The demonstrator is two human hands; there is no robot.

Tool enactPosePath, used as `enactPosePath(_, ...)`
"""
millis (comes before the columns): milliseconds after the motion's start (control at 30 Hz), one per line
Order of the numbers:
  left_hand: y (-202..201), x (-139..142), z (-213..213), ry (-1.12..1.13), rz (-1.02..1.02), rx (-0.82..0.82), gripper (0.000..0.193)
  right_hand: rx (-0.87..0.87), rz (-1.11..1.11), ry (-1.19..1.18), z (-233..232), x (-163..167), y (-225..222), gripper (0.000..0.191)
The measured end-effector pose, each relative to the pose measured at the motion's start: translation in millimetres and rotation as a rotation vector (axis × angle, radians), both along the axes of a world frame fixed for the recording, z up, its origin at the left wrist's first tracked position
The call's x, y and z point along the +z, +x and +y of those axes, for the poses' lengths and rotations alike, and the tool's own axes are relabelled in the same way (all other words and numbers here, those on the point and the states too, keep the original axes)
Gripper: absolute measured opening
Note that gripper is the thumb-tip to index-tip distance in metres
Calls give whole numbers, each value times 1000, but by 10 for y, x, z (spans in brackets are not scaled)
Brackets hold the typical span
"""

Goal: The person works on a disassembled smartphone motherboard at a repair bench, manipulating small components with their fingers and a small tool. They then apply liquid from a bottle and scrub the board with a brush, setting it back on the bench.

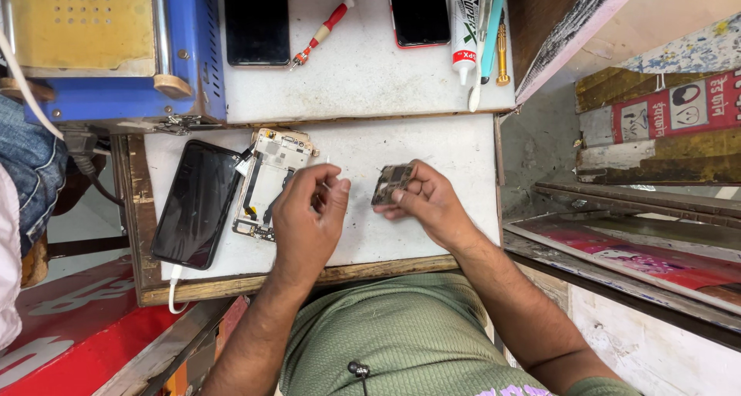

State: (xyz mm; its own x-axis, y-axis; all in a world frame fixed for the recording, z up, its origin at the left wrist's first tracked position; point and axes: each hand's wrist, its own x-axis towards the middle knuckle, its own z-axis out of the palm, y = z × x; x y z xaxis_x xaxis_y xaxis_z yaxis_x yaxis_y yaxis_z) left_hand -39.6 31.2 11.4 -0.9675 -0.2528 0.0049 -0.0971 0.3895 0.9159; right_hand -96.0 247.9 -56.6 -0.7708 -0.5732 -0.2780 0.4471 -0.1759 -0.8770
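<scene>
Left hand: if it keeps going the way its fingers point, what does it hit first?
Likely the small circuit board held in the right hand. The left hand has fingers aimed up-right toward it, across a short gap of white work surface. Depth is unclear.

Hidden and cut-off bits, head view

Left hand point(309, 214) covers the lower right of the opened phone frame point(266, 181); whatever its fingertips pinch is too small to tell. Right hand point(427, 203) hides part of the small circuit piece point(391, 183). Two dark phones point(257, 19) point(419, 10) and the blue machine point(108, 49) are cropped by the top edge.
</scene>
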Motion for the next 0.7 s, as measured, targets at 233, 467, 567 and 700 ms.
enactPosePath(233,121,-49,189,-433,323,-154,19,-113,-55,27,-64,38,-1,25)
enactPosePath(467,49,-134,238,-576,321,-194,25,-90,0,67,-85,78,25,20)
enactPosePath(567,37,-154,230,-623,299,-198,25,-73,18,99,-95,80,28,20)
enactPosePath(700,33,-173,208,-656,276,-220,23,-46,41,134,-104,86,22,19)
